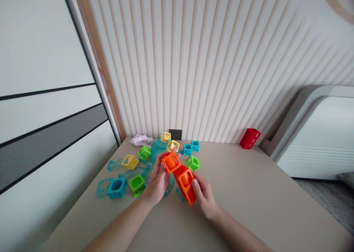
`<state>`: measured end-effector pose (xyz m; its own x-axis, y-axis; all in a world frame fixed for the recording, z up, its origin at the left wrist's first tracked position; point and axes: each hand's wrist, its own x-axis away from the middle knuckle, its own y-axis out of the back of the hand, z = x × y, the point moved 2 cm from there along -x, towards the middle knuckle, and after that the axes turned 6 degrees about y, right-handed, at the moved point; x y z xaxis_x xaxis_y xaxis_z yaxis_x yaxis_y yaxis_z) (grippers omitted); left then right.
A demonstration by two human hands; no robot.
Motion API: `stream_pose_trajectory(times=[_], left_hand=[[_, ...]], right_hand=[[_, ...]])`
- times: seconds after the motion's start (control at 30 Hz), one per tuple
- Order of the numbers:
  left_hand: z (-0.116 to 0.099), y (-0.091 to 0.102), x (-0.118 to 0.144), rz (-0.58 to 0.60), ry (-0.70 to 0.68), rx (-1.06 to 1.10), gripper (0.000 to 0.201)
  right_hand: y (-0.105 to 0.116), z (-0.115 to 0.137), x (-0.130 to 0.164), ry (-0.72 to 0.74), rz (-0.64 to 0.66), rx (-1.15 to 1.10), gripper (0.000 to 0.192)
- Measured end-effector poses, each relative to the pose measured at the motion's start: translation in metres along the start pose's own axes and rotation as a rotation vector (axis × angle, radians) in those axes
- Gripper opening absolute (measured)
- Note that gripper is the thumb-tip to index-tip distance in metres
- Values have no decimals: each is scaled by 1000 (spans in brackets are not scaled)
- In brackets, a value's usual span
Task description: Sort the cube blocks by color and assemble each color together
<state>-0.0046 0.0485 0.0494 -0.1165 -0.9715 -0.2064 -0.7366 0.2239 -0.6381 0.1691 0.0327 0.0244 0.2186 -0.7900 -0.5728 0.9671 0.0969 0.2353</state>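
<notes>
Orange cube [171, 162] in the person's left hand [158, 182], fingers curled in on its side. Longer orange block [186, 183] in the right hand [205, 196], thumb pressed on it, fingers mostly hidden behind. Both up over the table [238, 185], ends meeting; can't tell if locked. Clear blue parts [157, 147] behind. Red block [250, 138] far right, by the wall [204, 78].

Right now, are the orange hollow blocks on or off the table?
Off: left hand and right hand hold the orange hollow blocks above the table.
</notes>
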Motion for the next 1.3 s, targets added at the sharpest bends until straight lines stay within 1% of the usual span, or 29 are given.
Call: stream_pose_trajectory(times=[0.07,0.13,0.23,0.3,0.37,0.47,0.53,0.6,0.7,0.77,0.83,0.9,1.0,1.07,1.17,1.3], left_hand=[[4,1,4,35,41,-21,31],[7,2,6,68,70,-46,34],[10,4,8,52,88,-59,43],[12,6,8,14,102,-73,48],[16,6,9,-12,118,-91,52],[24,3,12,2,123,-135,56],[28,1,15,0,105,-204,59],[31,-2,17,-27,99,-282,58],[29,-4,20,-92,96,-403,55],[26,-4,21,-149,74,-488,52],[24,-4,22,-176,56,-550,49],[24,-4,23,-156,50,-591,47],[28,-4,27,-109,30,-644,45],[30,-4,29,-85,9,-668,44],[33,-5,32,-64,-27,-703,43],[34,-5,32,-75,-42,-691,43]], right_hand=[[-3,4,0,-23,31,-40,42],[-5,6,0,-40,36,-58,43],[-6,6,1,-50,32,-47,44],[-7,4,1,-61,12,-39,46],[-8,-1,2,-96,-37,-33,48],[-10,-7,2,-156,-124,-55,51],[-11,-9,2,-178,-113,-105,52],[-12,-7,2,-174,-51,-133,55],[-10,-2,1,-104,25,-75,57],[-7,1,0,-72,38,-9,54],[-4,0,-1,-78,20,57,50],[-1,0,-3,-81,-19,111,48],[3,0,-6,-41,-47,152,45],[4,2,-7,-24,-36,158,44],[4,4,-9,-48,-20,137,41],[3,5,-9,-75,-6,109,40]])
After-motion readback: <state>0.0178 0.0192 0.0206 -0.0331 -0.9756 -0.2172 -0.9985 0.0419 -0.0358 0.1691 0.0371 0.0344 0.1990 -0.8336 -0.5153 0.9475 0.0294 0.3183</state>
